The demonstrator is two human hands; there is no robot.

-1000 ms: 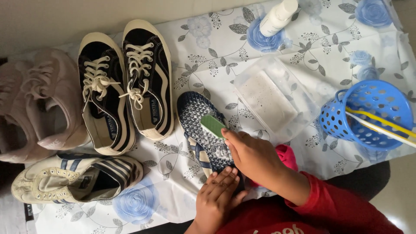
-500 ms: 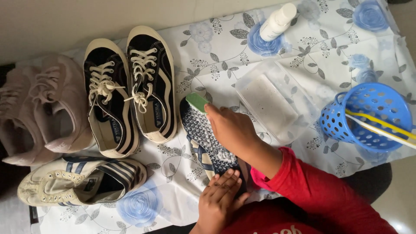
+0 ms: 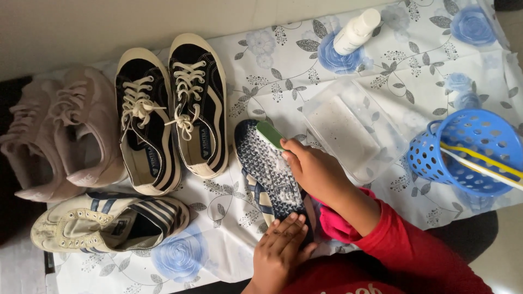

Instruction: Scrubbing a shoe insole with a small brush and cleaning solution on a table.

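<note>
A person in a red sleeve [image 3: 406, 239] worked on an upturned shoe [image 3: 269, 171] lying sole-up on a tabletop covered with a white cloth [image 3: 414, 71] printed with blue roses. The right hand [image 3: 313, 171] had its fingers closed around a green brush [image 3: 271, 134], pressed against the dark patterned sole near the toe. The left hand [image 3: 280, 250] rested at the heel end, fingers spread flat and gripping nothing. A pair of black-and-cream sneakers [image 3: 171, 111] stood just left of the shoe, a pair of pink sneakers [image 3: 60, 136] beyond them, and a cream striped sneaker [image 3: 106, 220] lay on its side below. A clear plastic container [image 3: 351, 128] sat just right of the right hand, a white bottle [image 3: 357, 31] lay near the far edge, and a blue perforated basket [image 3: 463, 149] holding yellow and white sticks sat at far right.
</note>
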